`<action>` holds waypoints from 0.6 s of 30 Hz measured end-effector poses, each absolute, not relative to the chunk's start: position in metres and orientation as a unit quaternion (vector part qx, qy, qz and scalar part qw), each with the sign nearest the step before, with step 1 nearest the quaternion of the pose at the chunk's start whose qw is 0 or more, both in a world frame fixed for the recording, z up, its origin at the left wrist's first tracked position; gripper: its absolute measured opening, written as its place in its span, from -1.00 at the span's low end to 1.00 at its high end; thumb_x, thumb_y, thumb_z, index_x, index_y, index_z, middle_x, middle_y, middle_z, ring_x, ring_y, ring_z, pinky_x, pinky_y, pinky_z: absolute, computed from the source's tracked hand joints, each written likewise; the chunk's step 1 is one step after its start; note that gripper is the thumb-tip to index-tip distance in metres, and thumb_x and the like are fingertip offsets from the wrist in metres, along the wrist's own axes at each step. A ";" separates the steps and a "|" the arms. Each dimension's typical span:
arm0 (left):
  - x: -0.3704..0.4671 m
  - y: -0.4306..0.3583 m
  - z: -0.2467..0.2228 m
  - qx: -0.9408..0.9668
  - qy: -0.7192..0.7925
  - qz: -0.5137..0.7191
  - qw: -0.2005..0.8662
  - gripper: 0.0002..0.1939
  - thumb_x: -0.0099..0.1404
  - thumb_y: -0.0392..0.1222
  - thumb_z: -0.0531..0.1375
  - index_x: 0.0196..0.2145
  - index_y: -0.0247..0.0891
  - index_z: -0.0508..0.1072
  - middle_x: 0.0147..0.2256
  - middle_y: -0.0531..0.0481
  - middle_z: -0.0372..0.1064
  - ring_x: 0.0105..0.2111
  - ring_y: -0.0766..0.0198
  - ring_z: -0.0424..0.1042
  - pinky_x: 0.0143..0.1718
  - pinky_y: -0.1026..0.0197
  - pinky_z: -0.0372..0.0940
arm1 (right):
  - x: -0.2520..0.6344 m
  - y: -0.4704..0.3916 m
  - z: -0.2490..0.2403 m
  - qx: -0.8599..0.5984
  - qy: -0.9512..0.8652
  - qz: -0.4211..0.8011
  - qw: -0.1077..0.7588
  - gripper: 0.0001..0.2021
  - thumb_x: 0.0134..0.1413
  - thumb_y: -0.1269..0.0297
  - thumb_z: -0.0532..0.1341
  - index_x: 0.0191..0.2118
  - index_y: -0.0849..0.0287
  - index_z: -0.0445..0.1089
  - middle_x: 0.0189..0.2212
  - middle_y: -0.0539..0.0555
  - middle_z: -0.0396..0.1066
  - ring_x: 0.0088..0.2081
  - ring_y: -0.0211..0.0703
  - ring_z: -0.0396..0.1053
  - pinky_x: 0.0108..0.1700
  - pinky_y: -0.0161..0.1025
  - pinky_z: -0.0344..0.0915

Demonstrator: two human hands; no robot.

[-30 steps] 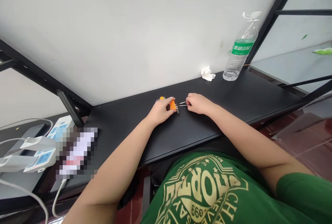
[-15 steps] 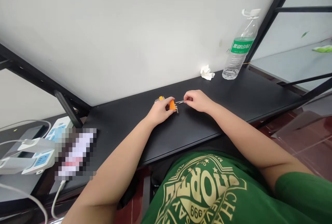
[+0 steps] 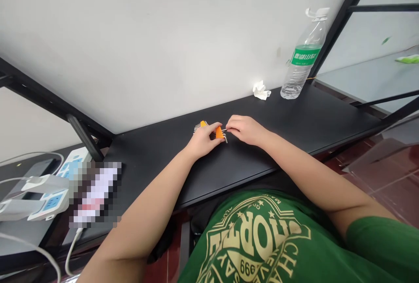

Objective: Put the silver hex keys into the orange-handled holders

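Note:
My left hand (image 3: 203, 141) is closed around an orange hex key holder (image 3: 219, 132), with several metal hex keys fanned out of its far-left end. Bent key ends stick out at its right side, near my thumb. Just to the right, my right hand (image 3: 244, 129) pinches a thin metal hex key (image 3: 224, 130) at the holder's right end. My fingers hide most of that key, so how far it sits in the holder cannot be made out. Both hands are low over the black tabletop (image 3: 157, 152).
A clear water bottle (image 3: 303, 58) with a green label stands at the back right, beside crumpled white tissue (image 3: 261, 91). On the left lie a blurred-out phone-like object (image 3: 96, 195), white power strips (image 3: 54, 200) and cables. A white wall (image 3: 163, 47) rises behind the table.
My right hand has moved left toward the holder, bringing the hex key with it, and the gap between my hands has narrowed. My left hand has barely moved.

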State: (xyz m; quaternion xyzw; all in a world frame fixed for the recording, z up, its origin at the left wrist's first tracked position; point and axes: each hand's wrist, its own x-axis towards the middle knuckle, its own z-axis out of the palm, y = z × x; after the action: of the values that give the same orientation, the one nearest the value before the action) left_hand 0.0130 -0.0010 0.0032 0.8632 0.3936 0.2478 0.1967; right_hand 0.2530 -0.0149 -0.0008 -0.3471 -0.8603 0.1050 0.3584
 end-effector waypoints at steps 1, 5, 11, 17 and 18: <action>0.014 -0.002 0.004 0.867 0.384 0.248 0.195 -0.61 0.31 -0.03 0.31 0.08 -0.07 0.49 -0.15 0.06 0.56 -0.18 0.18 0.51 0.00 0.13 0.41 | 0.251 -0.015 -0.001 -0.345 -0.850 0.133 0.375 -0.81 0.34 0.36 0.17 -0.22 0.15 0.56 -0.19 0.16 0.53 -0.20 -0.07 0.47 -0.09 -0.12 0.39; 0.015 -0.006 0.009 0.876 0.373 0.256 0.168 -0.65 0.34 -0.03 0.29 0.06 -0.05 0.50 -0.12 0.04 0.57 -0.15 0.16 0.49 0.01 0.11 0.39 | 0.247 -0.012 -0.004 -0.379 -0.756 0.328 0.422 -0.87 0.23 0.33 0.25 -0.20 0.14 0.57 -0.23 0.08 0.56 -0.27 -0.14 0.49 -0.14 -0.15 0.45; 0.015 -0.009 0.014 0.884 0.357 0.254 0.165 -0.65 0.35 0.00 0.29 0.06 -0.07 0.51 -0.12 -0.01 0.56 -0.15 0.14 0.47 -0.01 0.10 0.39 | 0.247 -0.006 -0.008 -0.362 -0.649 0.532 0.406 -0.80 0.09 0.17 0.41 -0.25 0.20 0.59 -0.39 0.04 0.56 -0.40 -0.23 0.43 -0.26 -0.22 0.43; 0.016 -0.010 0.015 0.884 0.343 0.261 0.178 -0.65 0.34 -0.01 0.31 0.05 -0.11 0.50 -0.16 0.01 0.56 -0.18 0.17 0.47 -0.04 0.13 0.37 | 0.243 -0.008 -0.010 -0.339 -0.615 0.596 0.389 -0.71 0.04 0.09 0.48 -0.29 0.22 0.54 -0.49 0.01 0.50 -0.47 -0.27 0.39 -0.34 -0.26 0.39; 0.016 -0.010 0.015 0.884 0.342 0.264 0.179 -0.64 0.34 -0.01 0.31 0.05 -0.11 0.50 -0.16 0.01 0.56 -0.18 0.17 0.47 -0.04 0.13 0.37 | 0.243 -0.007 -0.010 -0.337 -0.609 0.606 0.386 -0.70 0.02 0.08 0.49 -0.28 0.22 0.54 -0.49 0.02 0.50 -0.46 -0.26 0.40 -0.34 -0.25 0.39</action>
State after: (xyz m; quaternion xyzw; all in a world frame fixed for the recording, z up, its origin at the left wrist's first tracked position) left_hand 0.0162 -0.0096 0.0146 0.8841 0.3416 0.2641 0.1789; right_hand 0.2432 -0.0074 -0.0097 -0.3366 -0.6089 0.6056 0.3863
